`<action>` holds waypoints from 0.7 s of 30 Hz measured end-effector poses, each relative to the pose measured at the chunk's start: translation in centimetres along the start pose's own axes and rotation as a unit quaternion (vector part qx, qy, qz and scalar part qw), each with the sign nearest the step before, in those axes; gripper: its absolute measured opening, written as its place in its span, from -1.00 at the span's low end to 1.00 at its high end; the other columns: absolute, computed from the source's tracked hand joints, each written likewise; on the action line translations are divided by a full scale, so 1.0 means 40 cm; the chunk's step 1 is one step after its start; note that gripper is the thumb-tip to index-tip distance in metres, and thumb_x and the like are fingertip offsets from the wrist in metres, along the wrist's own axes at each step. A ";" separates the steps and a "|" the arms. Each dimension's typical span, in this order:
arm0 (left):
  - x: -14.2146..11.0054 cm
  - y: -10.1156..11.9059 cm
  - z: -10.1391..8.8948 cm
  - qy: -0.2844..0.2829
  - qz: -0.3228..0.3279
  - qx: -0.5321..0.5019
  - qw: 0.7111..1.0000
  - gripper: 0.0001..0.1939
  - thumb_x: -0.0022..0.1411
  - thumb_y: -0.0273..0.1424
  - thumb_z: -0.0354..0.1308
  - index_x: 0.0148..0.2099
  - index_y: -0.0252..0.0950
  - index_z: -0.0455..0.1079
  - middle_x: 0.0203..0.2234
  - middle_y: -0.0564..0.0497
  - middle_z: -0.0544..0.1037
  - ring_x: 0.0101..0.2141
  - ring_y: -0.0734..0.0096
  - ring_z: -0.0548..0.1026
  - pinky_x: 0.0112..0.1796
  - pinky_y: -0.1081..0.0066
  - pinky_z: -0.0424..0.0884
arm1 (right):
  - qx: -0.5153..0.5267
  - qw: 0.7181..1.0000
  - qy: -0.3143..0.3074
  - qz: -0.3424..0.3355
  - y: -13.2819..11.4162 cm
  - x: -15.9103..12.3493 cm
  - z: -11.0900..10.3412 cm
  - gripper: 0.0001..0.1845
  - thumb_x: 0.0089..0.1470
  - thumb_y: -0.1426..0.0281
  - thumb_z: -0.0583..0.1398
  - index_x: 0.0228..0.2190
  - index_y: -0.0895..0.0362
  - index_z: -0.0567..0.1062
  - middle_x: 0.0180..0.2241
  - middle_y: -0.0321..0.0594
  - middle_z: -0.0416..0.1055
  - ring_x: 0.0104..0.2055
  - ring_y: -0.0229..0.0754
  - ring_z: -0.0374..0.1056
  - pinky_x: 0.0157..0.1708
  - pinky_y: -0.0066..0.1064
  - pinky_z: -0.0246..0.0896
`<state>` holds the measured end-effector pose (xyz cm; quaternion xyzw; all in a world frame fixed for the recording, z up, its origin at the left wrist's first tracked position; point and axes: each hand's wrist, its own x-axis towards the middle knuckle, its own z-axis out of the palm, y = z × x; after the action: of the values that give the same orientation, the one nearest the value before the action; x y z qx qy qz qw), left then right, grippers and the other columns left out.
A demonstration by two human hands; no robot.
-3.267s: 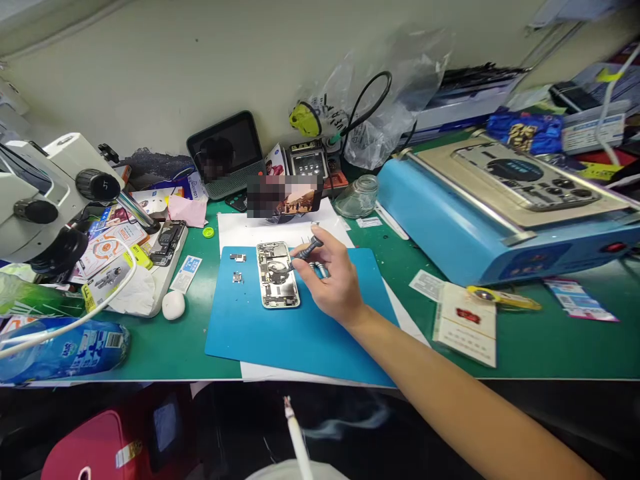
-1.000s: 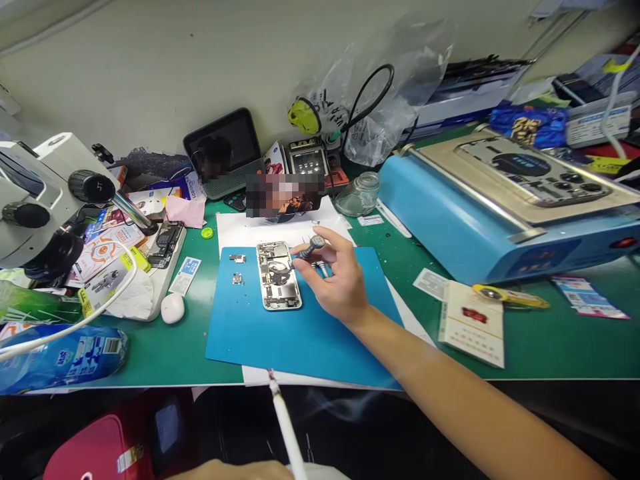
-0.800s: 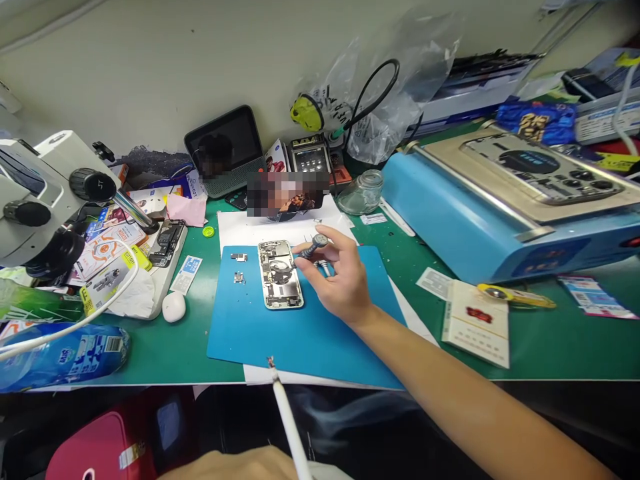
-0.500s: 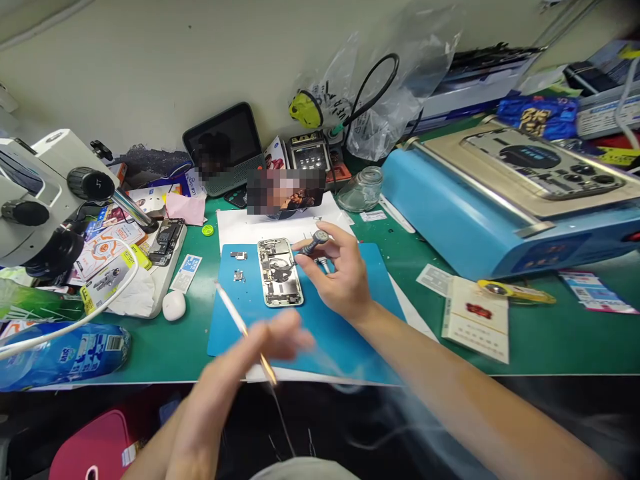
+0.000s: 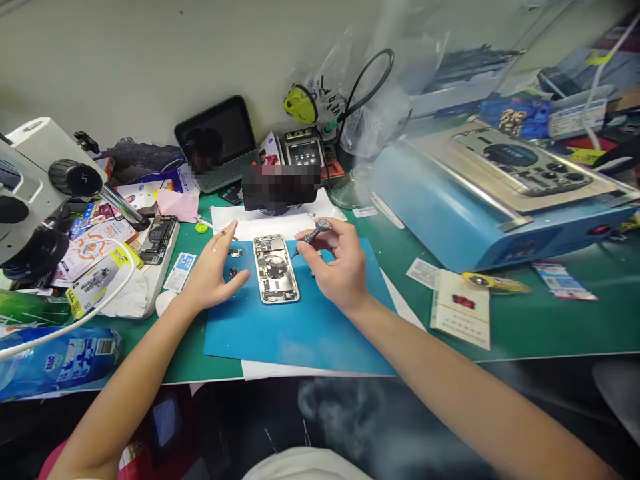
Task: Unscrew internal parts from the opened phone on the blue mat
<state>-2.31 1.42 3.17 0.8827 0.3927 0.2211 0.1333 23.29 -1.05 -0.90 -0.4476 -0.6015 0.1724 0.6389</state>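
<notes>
My right hand [image 5: 343,263] grips a small screwdriver [image 5: 315,232] with a dark handle, its tip pointing down beside the phone's right edge. The opened phone [image 5: 277,269] lies upright on a blue mat [image 5: 300,333], its inner parts showing. My left hand [image 5: 213,272] is over the mat's left side, fingers stretched forward, thumb apart. A cigarette [image 5: 209,227] sits between its fingers. Close to those fingers lie a small metal phone part [image 5: 235,253] and another small part [image 5: 233,272], partly covered by the hand.
A microscope [image 5: 75,177] stands at the left near a drinks bottle-like blue packet [image 5: 60,360]. On the right are a blue machine [image 5: 435,207] bearing a phone back, a cigarette box [image 5: 463,310] and a yellow cutter [image 5: 495,283]. Smoke drifts below the table edge.
My left hand has moved forward from near my body to the mat's left side, carrying the cigarette. My right hand stays by the phone with the screwdriver. The view has shifted slightly.
</notes>
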 end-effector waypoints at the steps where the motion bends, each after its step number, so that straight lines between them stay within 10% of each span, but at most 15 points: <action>1: 0.003 0.003 0.004 0.000 0.003 0.004 1.000 -0.10 0.41 -0.10 0.10 0.57 -0.27 -0.25 0.46 -0.31 0.12 0.33 -0.14 0.25 0.31 -0.12 0.18 | -0.001 1.000 -0.003 -0.001 -0.001 0.000 0.001 -0.65 0.24 0.32 0.30 0.01 0.01 0.36 -0.23 -0.23 0.63 -0.27 -0.17 0.58 -0.26 -0.27 0.57; 21: 0.006 0.004 0.043 -0.019 -0.011 -0.046 0.999 -0.05 0.38 -0.12 0.14 0.57 -0.20 -0.33 0.49 -0.33 0.03 0.34 -0.25 0.26 0.31 -0.18 0.16 | 0.012 0.999 -0.024 -0.030 -0.006 -0.002 -0.005 -0.62 0.26 0.36 0.30 0.06 -0.02 0.34 -0.19 -0.26 0.57 -0.19 -0.16 0.57 -0.24 -0.29 0.55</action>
<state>-1.21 1.39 1.82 0.8751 0.3894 0.2204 0.1843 23.38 -1.32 -0.74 -0.4174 -0.6277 0.1706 0.6346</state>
